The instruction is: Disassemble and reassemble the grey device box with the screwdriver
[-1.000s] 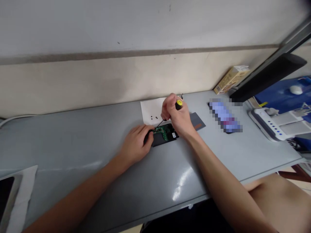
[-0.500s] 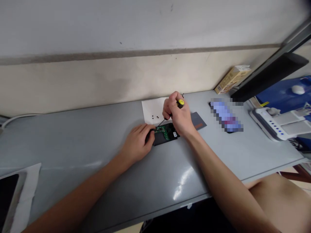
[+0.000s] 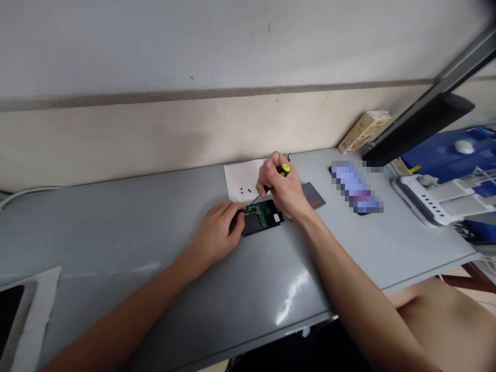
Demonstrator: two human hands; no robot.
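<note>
My right hand [image 3: 282,187] is closed round a screwdriver [image 3: 285,168] with a black and yellow handle. The thin shaft slants down to the left, its tip at the upper left part of a green circuit board [image 3: 264,211]. That board sits in an opened flat black device [image 3: 256,225] lying on the table. With fingers and thumb, my left hand [image 3: 220,226] grips the device's left end. Behind it, several tiny dark screws [image 3: 245,190] lie on a white sheet of paper [image 3: 234,178]. A flat grey panel [image 3: 313,195] with an orange mark is partly hidden by my right hand.
To the right lie a phone [image 3: 354,187] with a blurred-out screen and a white power strip [image 3: 422,199] with plugs. A carton [image 3: 364,132] leans near the wall beside a black post [image 3: 420,126]. A dark-screened device [image 3: 11,310] rests at the left on the grey table [image 3: 116,222].
The whole view has shifted slightly, so things sit a little lower and further left. Both hands keep their hold, and the screwdriver tip stays at the same part of the board.
</note>
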